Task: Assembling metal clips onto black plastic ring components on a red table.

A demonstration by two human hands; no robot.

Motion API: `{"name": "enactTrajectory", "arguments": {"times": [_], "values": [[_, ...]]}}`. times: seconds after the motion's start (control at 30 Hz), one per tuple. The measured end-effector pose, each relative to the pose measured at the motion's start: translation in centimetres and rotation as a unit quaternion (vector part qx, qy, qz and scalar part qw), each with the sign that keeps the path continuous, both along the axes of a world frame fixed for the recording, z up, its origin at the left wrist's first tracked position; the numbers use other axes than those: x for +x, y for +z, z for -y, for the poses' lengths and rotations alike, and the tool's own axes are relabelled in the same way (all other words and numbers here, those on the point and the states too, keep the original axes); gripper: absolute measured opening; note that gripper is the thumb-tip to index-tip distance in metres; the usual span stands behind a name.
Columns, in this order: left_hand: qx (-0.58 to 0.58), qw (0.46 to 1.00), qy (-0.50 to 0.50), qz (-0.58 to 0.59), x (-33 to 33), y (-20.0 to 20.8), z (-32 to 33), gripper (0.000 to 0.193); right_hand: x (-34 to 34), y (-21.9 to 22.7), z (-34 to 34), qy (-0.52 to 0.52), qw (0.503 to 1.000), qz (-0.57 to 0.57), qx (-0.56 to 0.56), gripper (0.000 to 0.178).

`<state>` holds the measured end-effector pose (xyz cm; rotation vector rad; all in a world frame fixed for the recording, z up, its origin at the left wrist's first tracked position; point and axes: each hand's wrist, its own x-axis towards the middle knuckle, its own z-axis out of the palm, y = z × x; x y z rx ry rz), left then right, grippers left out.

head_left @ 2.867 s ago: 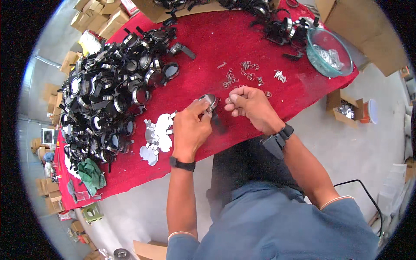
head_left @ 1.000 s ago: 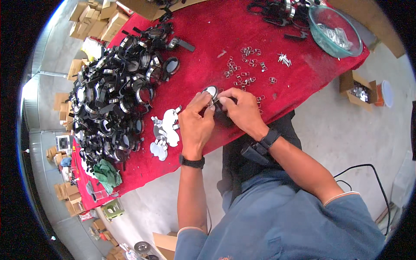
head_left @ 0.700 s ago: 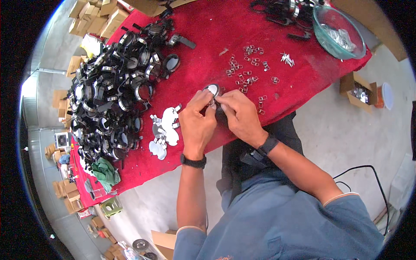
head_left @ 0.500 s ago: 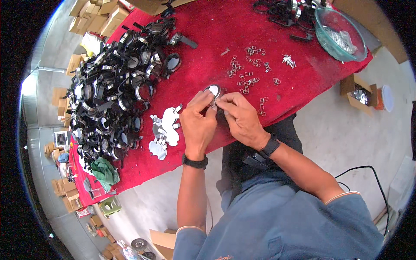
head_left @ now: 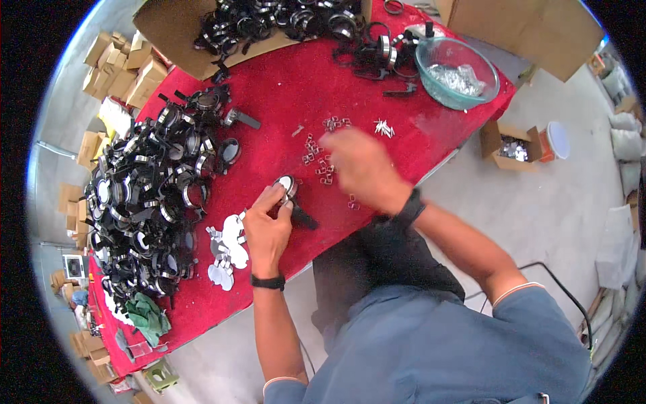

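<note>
My left hand (head_left: pixel 268 227) grips a round metal-rimmed part (head_left: pixel 288 186) with a white face, fingers closed at its near edge. Its black handle (head_left: pixel 306 217) slants down over the red cloth toward me. Above the scattered small metal clips (head_left: pixel 326 174) is my right hand (head_left: pixel 363 167), blurred by motion. Its fingertips are smeared, so whether they hold anything does not show. White and grey tabbed discs (head_left: pixel 233 237) lie in a loose stack left of my left hand. Farther left rises a big heap of similar black-handled round parts (head_left: pixel 151 195).
A teal bowl (head_left: pixel 431 82) with small shiny pieces stands at the far right, with thin white pins (head_left: pixel 383 128) nearer. An open carton (head_left: pixel 176 42) at the back holds more round parts. A green cloth (head_left: pixel 148 316) lies front left; a small carton (head_left: pixel 493 144) sits on the floor.
My right hand has left the round part and moved to the metal clips. My left hand keeps hold of the part. The view has shifted, showing more of the table's far side.
</note>
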<state>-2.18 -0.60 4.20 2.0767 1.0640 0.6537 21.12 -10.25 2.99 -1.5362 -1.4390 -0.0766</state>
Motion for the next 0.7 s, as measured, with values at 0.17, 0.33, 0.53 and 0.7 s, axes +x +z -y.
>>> {"name": "enactTrajectory", "arguments": {"times": [0.17,0.33,0.53,0.7], "values": [[0.014,0.998,-0.057,-0.017,-0.1,1.2,0.5,0.055,15.1,0.5,-0.2,-0.175,0.947,0.252,-0.1,0.015],[0.018,0.998,-0.053,-0.039,-0.8,1.4,0.8,0.07,19.7,-1.7,-0.8,-0.153,0.89,0.356,-0.239,0.01],[0.012,0.998,-0.049,-0.036,-0.6,1.0,0.8,0.07,15.2,0.0,-1.3,-0.106,0.94,0.239,-0.218,0.009],[0.066,0.997,-0.026,-0.032,0.0,0.4,1.4,0.068,1.5,1.6,-1.3,0.06,0.987,-0.053,-0.139,0.013]]}}
